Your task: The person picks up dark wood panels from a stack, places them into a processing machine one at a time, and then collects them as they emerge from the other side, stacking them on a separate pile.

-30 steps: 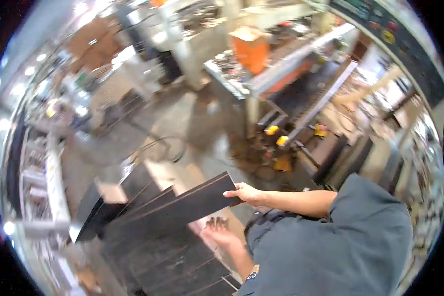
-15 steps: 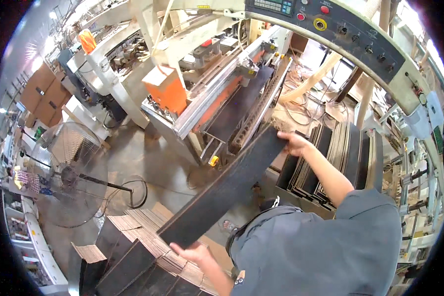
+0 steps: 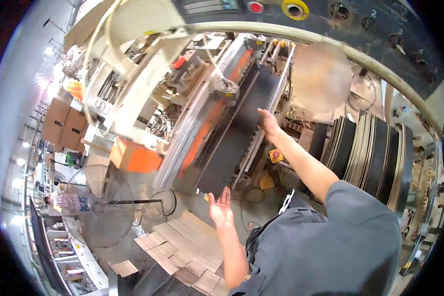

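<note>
A long black board [image 3: 234, 148] lies slantwise along the bed of a machine, one end close to me. At that near end is my left hand [image 3: 222, 213], open, palm facing up, fingers spread and fingertips at the board's edge. My right hand [image 3: 268, 126] is at the board's right long edge, farther along, its fingers stretched out against the edge and not wrapped round it. Beside the board on its left runs the machine's metal rail with an orange strip [image 3: 197, 140]. Any contact under the board is hidden.
Stacked black boards [image 3: 355, 153] stand on edge at my right. More stacked boards with brown edges [image 3: 182, 246] lie low at my left. A control panel [image 3: 325, 12] hangs overhead. A red-and-yellow button [image 3: 276, 156] sits near my right forearm. A floor fan [image 3: 96, 202] stands left.
The black board has moved from above the floor, where both hands held its ends, forward onto the machine bed. My hands have opened at its edges. The view has shifted toward the machine.
</note>
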The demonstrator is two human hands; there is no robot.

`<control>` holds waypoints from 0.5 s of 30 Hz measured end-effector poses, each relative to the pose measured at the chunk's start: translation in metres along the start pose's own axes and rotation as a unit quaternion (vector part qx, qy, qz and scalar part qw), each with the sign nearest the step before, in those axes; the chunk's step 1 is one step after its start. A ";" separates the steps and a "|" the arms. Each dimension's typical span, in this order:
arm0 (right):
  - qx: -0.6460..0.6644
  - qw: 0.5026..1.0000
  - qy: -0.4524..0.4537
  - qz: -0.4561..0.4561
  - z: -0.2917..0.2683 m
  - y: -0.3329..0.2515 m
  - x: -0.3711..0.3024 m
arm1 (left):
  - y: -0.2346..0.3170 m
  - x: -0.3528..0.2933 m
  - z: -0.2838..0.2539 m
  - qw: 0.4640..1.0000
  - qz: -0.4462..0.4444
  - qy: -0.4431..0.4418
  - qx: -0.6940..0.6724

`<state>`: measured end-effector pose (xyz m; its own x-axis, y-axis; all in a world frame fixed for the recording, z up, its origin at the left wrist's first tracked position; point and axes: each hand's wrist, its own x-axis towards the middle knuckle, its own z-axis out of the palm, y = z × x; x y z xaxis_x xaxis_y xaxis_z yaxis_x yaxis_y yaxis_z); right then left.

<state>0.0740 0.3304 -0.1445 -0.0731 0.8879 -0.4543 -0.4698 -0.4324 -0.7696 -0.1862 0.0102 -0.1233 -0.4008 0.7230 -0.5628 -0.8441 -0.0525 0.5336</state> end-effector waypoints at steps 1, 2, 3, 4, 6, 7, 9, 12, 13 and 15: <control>-0.031 0.999 0.002 0.025 0.014 -0.003 0.002 | 0.001 -0.006 -0.005 0.995 0.042 0.023 0.085; -0.060 0.997 0.011 0.044 0.022 -0.011 0.003 | 0.000 -0.016 0.003 0.958 0.123 0.098 0.241; -0.090 0.994 0.013 0.066 0.034 -0.019 0.001 | -0.002 -0.015 -0.009 0.922 0.194 0.107 0.318; -0.117 0.992 0.004 0.052 0.032 -0.023 0.014 | -0.005 -0.006 -0.025 0.877 0.260 0.108 0.390; -0.144 0.988 -0.006 0.048 0.033 -0.032 0.030 | 0.002 -0.001 -0.029 0.839 0.274 0.082 0.463; -0.144 0.988 -0.005 0.062 0.039 -0.040 0.029 | 0.005 -0.001 -0.014 0.845 0.254 0.087 0.462; -0.164 0.984 -0.011 0.073 0.046 -0.048 0.022 | -0.003 0.001 0.030 0.862 0.205 0.092 0.454; -0.258 0.965 0.039 -0.030 0.034 -0.026 0.051 | -0.022 0.014 0.074 0.854 0.200 0.082 0.474; -0.300 0.952 0.041 -0.033 0.038 -0.029 0.046 | -0.029 0.021 0.068 0.844 0.216 0.094 0.482; -0.368 0.929 0.025 -0.041 0.049 -0.039 0.035 | -0.038 0.039 0.051 0.820 0.253 0.119 0.500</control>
<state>0.0464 0.3864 -0.1081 -0.0136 0.9220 -0.3869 0.2569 -0.3707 -0.8925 -0.1516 0.0757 -0.1331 -0.7683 0.6213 -0.1540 0.1172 0.3730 0.9204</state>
